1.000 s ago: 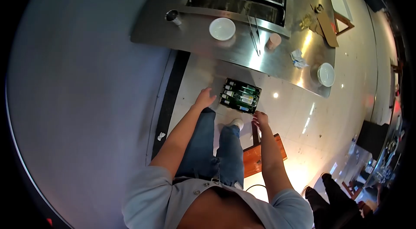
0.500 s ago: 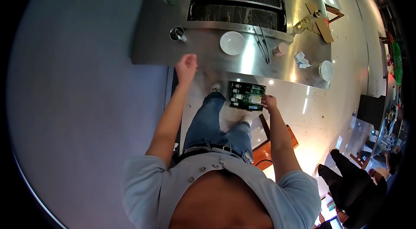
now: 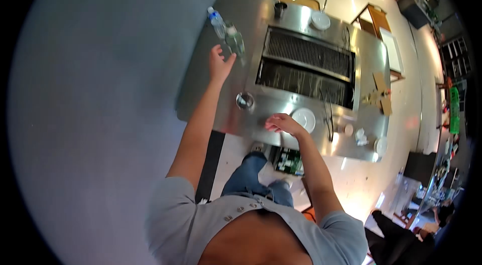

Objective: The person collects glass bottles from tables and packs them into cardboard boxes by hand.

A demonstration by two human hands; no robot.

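My left hand (image 3: 221,65) reaches out over the left side of the steel table with thumb and fingers spread. Just beyond it stands a green glass bottle (image 3: 234,41); whether the thumb touches it I cannot tell. Behind that is a clear plastic bottle (image 3: 216,21) with a blue label. My right hand (image 3: 282,123) hangs over the near table edge, fingers curled, nothing visible in them. A white plate (image 3: 304,120) lies right beside it, partly behind the wrist. Below the edge, a crate of green bottles (image 3: 288,161) stands on the floor.
A grill (image 3: 307,51) is set into the steel table (image 3: 226,119). Nearby are a metal cup (image 3: 245,100), black tongs (image 3: 328,114), a paper cup (image 3: 347,129), crumpled tissue (image 3: 360,137), a white bowl (image 3: 380,145) and cardboard (image 3: 385,102). A person in black (image 3: 396,237) is at lower right.
My left hand has moved forward to the green bottle and spread its fingers. My right hand has left the bottle crate and come up over the table edge. The view has shifted forward.
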